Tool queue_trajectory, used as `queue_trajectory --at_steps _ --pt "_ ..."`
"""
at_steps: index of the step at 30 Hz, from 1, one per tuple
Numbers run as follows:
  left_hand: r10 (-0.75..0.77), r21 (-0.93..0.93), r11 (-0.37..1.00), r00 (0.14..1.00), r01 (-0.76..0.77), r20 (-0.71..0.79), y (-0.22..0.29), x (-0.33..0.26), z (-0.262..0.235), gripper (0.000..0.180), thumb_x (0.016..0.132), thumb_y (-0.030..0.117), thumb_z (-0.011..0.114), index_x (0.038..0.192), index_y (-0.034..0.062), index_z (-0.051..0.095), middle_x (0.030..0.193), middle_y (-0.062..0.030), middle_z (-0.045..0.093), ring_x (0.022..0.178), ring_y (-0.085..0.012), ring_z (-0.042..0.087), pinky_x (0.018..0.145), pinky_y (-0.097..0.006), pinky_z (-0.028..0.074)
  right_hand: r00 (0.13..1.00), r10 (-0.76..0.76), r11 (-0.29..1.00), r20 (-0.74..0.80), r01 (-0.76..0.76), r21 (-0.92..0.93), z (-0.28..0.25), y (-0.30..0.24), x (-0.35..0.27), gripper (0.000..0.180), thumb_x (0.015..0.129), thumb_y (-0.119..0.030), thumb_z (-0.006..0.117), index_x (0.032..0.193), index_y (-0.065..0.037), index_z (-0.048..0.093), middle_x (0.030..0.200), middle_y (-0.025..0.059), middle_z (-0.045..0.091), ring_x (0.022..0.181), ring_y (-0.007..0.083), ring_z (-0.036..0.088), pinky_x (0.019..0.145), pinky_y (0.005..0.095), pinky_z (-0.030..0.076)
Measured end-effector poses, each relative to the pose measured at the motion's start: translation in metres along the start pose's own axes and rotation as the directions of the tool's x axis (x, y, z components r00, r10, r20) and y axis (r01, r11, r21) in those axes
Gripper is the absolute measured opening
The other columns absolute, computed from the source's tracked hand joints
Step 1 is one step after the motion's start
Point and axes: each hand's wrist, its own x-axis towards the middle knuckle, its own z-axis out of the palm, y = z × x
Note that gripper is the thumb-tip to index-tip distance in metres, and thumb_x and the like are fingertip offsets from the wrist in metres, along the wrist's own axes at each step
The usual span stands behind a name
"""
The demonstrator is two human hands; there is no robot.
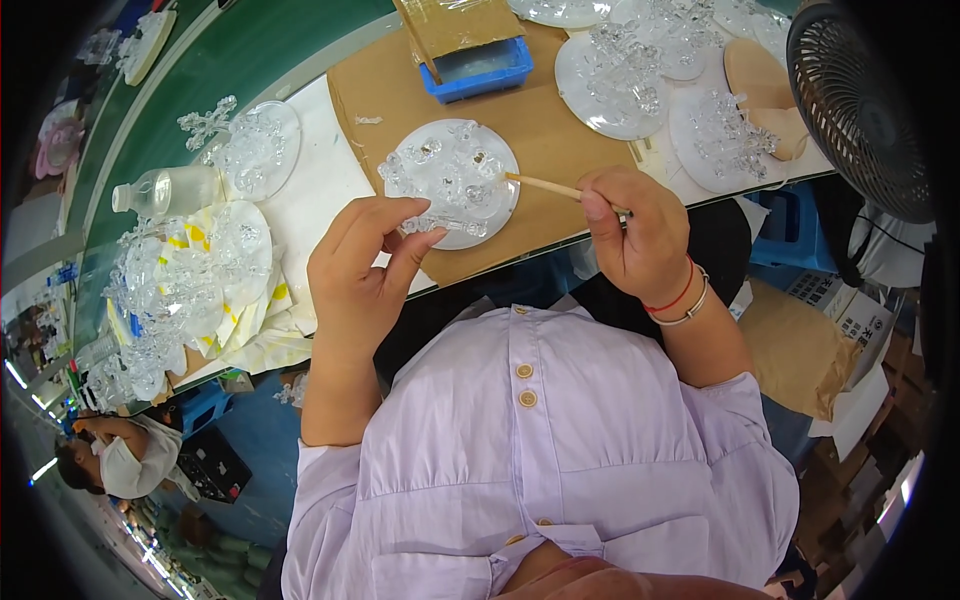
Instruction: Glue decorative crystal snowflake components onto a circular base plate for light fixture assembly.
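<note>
A round white disc (492, 222) carrying several clear, faceted plastic pieces lies on brown cardboard in front of me. My left hand (368, 262) is at its near left edge, thumb and forefinger pinching a clear plastic piece (462, 226) that lies along the disc's near side. From the right, my right hand (640, 232) grips a thin wooden stick (545, 185). The stick's tip points at the right part of the disc, by the clear pieces; whether it touches one is too small to tell.
Beyond the disc stands a blue box (480, 84) with a cardboard flap. More loaded discs (580, 85) lie far right, near a black fan (860, 115). On the left are a clear bottle (165, 190) and a heap of clear parts (180, 280). Another person (140, 455) sits far left.
</note>
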Motion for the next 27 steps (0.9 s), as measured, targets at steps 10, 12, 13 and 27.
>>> queue_trajectory --at_steps 10,12,13,27 --pt "-0.032 0.004 0.999 0.999 0.032 -0.006 0.000 0.000 0.000 0.023 0.072 0.003 0.080 0.092 0.0037 0.068 0.083 -0.0063 0.066 0.055 -0.0102 0.054 0.049 -0.022 0.044 1.000 0.004 1.000 0.020 -0.004 -0.006 -0.003 -0.001 -0.003 0.009 0.089 0.002 0.058 0.097 0.002 0.053 0.082 0.0161 0.064 0.065 0.0289 0.062 0.059 0.0319 0.050" --pt "-0.037 -0.002 0.999 0.999 0.037 -0.009 0.000 0.000 0.000 0.022 0.072 0.003 0.080 0.091 0.0037 0.068 0.084 -0.0062 0.066 0.055 -0.0098 0.053 0.048 -0.022 0.044 0.997 -0.076 0.997 0.012 0.077 -0.030 0.000 0.001 -0.004 0.011 0.088 0.002 0.059 0.097 0.001 0.053 0.082 0.0161 0.063 0.065 0.0300 0.062 0.059 0.0329 0.050" --pt "-0.031 0.001 1.000 0.999 0.031 -0.010 -0.001 0.000 0.001 0.023 0.072 0.003 0.080 0.091 0.0038 0.068 0.084 -0.0061 0.066 0.054 -0.0094 0.053 0.047 -0.021 0.043 0.997 -0.077 0.997 0.012 0.077 -0.028 -0.001 -0.001 -0.004 0.011 0.088 0.002 0.059 0.097 0.001 0.053 0.082 0.0161 0.063 0.065 0.0300 0.062 0.059 0.0329 0.050" --pt "-0.032 0.043 0.999 0.999 0.033 -0.028 0.002 -0.002 0.004 0.022 0.072 0.008 0.082 0.089 0.0047 0.069 0.083 -0.0049 0.067 0.048 -0.0081 0.047 0.043 -0.022 0.036 0.979 -0.150 0.989 0.135 0.150 0.004 -0.010 -0.014 -0.009 0.017 0.085 0.000 0.062 0.099 0.001 0.053 0.082 0.0157 0.063 0.062 0.0287 0.060 0.054 0.0350 0.048"
